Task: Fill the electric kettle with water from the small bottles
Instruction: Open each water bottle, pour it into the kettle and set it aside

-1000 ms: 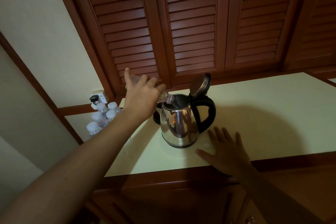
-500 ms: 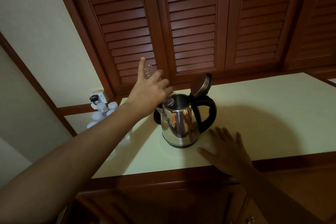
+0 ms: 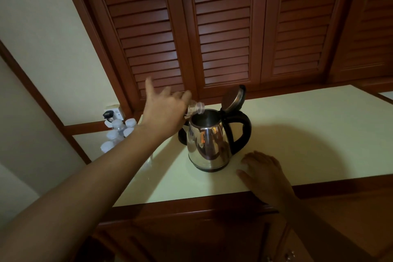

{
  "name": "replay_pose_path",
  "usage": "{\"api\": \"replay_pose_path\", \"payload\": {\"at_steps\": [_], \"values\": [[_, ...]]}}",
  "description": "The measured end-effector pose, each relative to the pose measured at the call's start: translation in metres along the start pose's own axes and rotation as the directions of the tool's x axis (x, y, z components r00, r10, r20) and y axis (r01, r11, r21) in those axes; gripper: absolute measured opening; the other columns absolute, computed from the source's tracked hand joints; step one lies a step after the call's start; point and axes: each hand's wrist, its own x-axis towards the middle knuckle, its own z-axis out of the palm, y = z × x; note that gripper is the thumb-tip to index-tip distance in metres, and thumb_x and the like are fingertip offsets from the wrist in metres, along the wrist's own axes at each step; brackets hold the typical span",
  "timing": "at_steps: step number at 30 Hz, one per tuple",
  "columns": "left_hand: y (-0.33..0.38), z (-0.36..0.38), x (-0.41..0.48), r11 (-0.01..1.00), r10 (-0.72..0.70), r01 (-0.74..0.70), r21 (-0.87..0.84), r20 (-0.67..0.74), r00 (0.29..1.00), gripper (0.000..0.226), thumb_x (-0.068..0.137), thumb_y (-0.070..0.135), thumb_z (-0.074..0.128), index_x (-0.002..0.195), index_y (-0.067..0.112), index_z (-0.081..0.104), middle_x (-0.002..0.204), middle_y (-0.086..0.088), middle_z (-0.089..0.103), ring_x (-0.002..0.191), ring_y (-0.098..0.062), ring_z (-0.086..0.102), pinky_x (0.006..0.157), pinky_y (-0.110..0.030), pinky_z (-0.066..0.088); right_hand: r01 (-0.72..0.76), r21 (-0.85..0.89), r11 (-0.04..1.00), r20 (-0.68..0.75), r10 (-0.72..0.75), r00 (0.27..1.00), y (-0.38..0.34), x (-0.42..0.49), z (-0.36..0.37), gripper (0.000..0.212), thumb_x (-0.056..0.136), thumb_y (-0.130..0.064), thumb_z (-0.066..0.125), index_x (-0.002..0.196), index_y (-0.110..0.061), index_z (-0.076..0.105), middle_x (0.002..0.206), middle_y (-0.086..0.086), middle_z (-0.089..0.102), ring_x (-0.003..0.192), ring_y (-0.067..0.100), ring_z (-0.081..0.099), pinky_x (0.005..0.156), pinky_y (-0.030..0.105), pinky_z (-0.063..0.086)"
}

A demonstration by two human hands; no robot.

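A steel electric kettle (image 3: 209, 144) with a black handle stands on the pale countertop (image 3: 308, 130), its lid (image 3: 232, 98) tipped up. My left hand (image 3: 164, 110) holds a small clear bottle (image 3: 195, 109) tilted down, neck over the kettle's mouth; most of the bottle is hidden behind the hand, and my little finger sticks up. My right hand (image 3: 264, 173) lies flat on the counter just right of the kettle's base, fingers slightly bent, holding nothing.
Several small bottles with white caps (image 3: 119, 132) stand at the counter's far left, partly behind my forearm, below a wall socket with a black plug (image 3: 111, 114). Louvred wooden doors (image 3: 223, 27) rise behind the counter. A wooden edge (image 3: 212, 200) borders its front.
My left hand tipped the bottle steeply upward half a second ago and has now lowered it, so its neck shows again at the kettle's rim. The right hand's fingers have curled slightly.
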Motion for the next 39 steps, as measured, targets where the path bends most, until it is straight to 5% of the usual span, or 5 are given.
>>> {"api": "replay_pose_path", "payload": {"at_steps": [6, 11, 21, 32, 39], "values": [[0.011, -0.010, -0.043, 0.799, -0.290, 0.297, -0.524, 0.097, 0.952, 0.048, 0.084, 0.060, 0.071, 0.112, 0.025, 0.056, 0.089, 0.004, 0.072, 0.085, -0.028, 0.068, 0.084, -0.043, 0.047, -0.003, 0.361, 0.933, -0.184, 0.075, 0.980, -0.012, -0.015, -0.018, 0.033, 0.088, -0.030, 0.077, 0.117, -0.017, 0.070, 0.102, -0.003, 0.066, 0.096, 0.017, 0.062, 0.080, 0.018, 0.042], [0.049, -0.028, -0.097, 0.503, -0.114, 0.152, -0.851, 0.109, 0.987, 0.053, 0.082, 0.048, 0.081, 0.130, 0.036, 0.063, 0.105, 0.011, 0.074, 0.089, -0.010, 0.068, 0.069, -0.026, 0.052, 0.107, 0.628, 0.771, -0.176, 0.006, 0.984, -0.050, -0.016, -0.076, 0.035, 0.086, -0.044, 0.073, 0.119, -0.035, 0.067, 0.104, -0.015, 0.064, 0.093, 0.005, 0.061, 0.076, 0.014, 0.049], [0.079, -0.028, -0.102, 0.337, -0.034, 0.125, -0.933, 0.121, 0.992, 0.066, 0.077, 0.056, 0.074, 0.138, 0.049, 0.052, 0.113, 0.023, 0.069, 0.098, -0.003, 0.069, 0.078, -0.032, 0.061, 0.294, 0.560, 0.775, -0.259, -0.173, 0.950, -0.059, -0.020, -0.124, 0.040, 0.080, -0.027, 0.081, 0.119, -0.022, 0.073, 0.106, -0.016, 0.071, 0.094, 0.001, 0.063, 0.082, 0.005, 0.044], [0.075, -0.040, -0.058, -0.304, 0.469, 0.342, -0.889, 0.173, 0.866, 0.024, 0.079, 0.011, 0.079, 0.103, 0.008, 0.079, 0.087, -0.003, 0.079, 0.073, -0.016, 0.076, 0.067, -0.027, 0.059, 0.517, 0.548, 0.657, -0.337, -0.392, 0.856, -0.040, -0.030, -0.161, 0.043, 0.084, -0.019, 0.080, 0.125, -0.010, 0.069, 0.119, -0.006, 0.073, 0.110, 0.013, 0.067, 0.094, 0.031, 0.055], [0.122, -0.031, -0.015, -0.526, 0.767, 0.607, -0.596, -0.026, 0.641, 0.096, 0.070, 0.049, 0.089, 0.125, -0.022, 0.055, 0.095, -0.016, 0.074, 0.075, -0.017, 0.075, 0.066, -0.022, 0.058, 0.603, 0.270, 0.751, -0.445, -0.458, 0.770, -0.022, -0.028, -0.195, 0.027, 0.086, -0.032, 0.076, 0.093, -0.007, 0.077, 0.086, -0.002, 0.072, 0.081, 0.017, 0.065, 0.071, 0.033, 0.052]]}}
